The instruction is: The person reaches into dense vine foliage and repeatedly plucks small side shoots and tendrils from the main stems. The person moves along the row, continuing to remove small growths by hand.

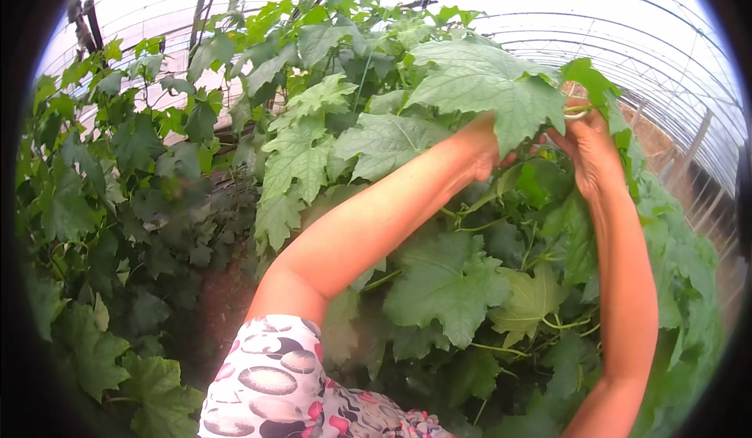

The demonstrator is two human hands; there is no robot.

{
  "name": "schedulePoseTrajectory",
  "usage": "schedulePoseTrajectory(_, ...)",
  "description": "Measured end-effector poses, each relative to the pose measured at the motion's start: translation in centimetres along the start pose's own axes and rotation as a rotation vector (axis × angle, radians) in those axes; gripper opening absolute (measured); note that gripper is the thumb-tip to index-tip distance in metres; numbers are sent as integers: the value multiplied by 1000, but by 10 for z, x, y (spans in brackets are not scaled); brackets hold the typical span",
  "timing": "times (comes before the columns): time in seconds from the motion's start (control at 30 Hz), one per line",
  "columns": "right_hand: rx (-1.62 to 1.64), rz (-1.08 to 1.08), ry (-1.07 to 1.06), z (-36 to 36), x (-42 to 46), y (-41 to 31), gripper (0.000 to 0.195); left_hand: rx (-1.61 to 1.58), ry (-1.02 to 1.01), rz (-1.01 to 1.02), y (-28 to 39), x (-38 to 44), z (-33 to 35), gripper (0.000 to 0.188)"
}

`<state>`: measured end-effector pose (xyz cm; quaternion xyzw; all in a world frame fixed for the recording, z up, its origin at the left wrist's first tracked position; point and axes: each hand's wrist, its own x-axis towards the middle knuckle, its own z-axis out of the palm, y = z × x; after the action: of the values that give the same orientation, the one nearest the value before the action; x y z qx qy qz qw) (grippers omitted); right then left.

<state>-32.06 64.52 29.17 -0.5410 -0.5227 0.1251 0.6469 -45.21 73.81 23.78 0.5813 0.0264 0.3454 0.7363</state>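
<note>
My left hand [486,147] reaches up into a leafy climbing vine, and a broad lobed leaf [487,79] covers most of it. Only the heel of that hand and some fingertips show, so its grip is hidden. To its right, my right hand [589,138] is raised with bent fingers around a pale, curved vine stem [578,110]. Its fingertips point toward the left hand, and a second leaf [590,82] hangs over its top. Below both hands are thin green stems [479,203] and a large lobed leaf [449,285].
Another row of vines [135,144] stands on the left, beyond a strip of brown soil [226,297]. A thin string [364,76] runs up through the foliage. Curved greenhouse hoops [587,18] arch overhead. Posts [696,144] line the right side.
</note>
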Motion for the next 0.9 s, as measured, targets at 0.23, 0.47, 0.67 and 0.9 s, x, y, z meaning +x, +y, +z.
schedulePoseTrajectory(0.23,171,95,-257,-4,31,20,34,-60,-17,-34,1,10,-12,20)
schedulePoseTrajectory(0.47,436,314,-538,-20,52,25,20,-211,60,-42,9,20,-22,16)
schedulePoseTrajectory(0.67,-283,22,-145,-6,46,9,20,-266,61,-118,7,53,-23,17)
schedulePoseTrajectory(0.9,-609,-28,-62,10,24,37,51,-423,14,-138,-40,108,-23,32)
